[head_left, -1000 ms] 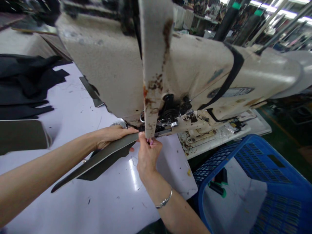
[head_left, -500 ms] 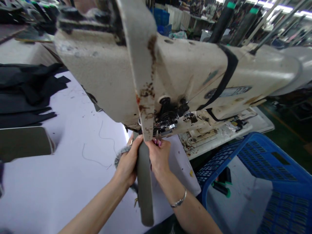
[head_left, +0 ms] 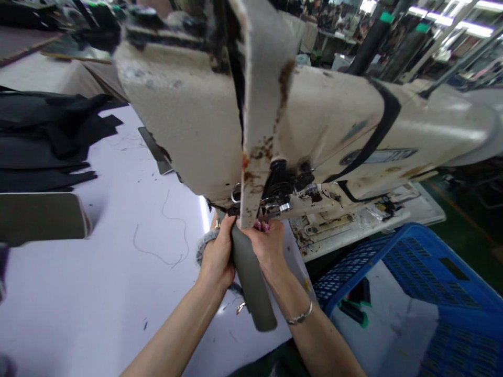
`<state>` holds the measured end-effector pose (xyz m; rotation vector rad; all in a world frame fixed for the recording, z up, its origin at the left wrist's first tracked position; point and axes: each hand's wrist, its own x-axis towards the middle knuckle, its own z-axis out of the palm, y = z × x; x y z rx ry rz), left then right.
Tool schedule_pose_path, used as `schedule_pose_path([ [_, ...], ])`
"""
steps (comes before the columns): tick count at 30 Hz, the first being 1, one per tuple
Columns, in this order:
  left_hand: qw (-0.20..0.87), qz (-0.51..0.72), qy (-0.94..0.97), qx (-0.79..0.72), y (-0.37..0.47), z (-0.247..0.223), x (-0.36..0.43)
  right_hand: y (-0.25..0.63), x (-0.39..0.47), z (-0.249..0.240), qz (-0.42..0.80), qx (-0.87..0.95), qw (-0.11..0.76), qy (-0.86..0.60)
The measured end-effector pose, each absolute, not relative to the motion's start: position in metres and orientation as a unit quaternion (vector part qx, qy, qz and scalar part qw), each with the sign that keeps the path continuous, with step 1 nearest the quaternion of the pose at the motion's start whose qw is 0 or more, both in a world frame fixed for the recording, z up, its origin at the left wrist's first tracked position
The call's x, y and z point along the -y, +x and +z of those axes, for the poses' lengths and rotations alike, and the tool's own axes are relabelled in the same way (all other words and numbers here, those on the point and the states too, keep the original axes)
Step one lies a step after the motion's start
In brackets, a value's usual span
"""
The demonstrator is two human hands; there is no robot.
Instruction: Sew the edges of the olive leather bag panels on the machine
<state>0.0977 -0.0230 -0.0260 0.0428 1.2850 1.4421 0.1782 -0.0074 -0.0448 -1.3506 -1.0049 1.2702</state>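
Observation:
A long olive-grey strip of material [head_left: 255, 285] hangs down from under the head of a worn cream sewing machine [head_left: 184, 115]. My left hand [head_left: 218, 256] grips its left edge, thumb on top, close to the needle area. On the other edge, my right hand [head_left: 269, 246] pinches the strip, with something small and pink at its fingers. The machine's front guard partly hides the fingertips and the strip's upper end. A fuzzy grey band [head_left: 204, 246] sits beside my left hand.
Dark fabric pieces [head_left: 47, 136] and an olive panel [head_left: 43, 217] lie on the white table [head_left: 106, 314] at the left. A blue crate [head_left: 463, 303] holding thread spools [head_left: 356, 309] stands at the right. Loose thread lies near the middle.
The strip's lower end has swung to the right and tilts more. Both hands and the machine appear slightly further right in the view, and both hands still hold the strip.

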Motion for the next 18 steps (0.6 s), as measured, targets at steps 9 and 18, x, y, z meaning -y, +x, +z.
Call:
schedule_pose_path([
  [9,0.575,0.603,0.014,-0.553,0.095,-0.031,0.018,0.180,0.008,-0.049,0.531,0.422,0.488,-0.549],
  [18,0.588,0.599,0.025,-0.543,0.090,-0.038,0.015,0.224,0.033,-0.043,0.471,0.488,0.446,-0.584],
])
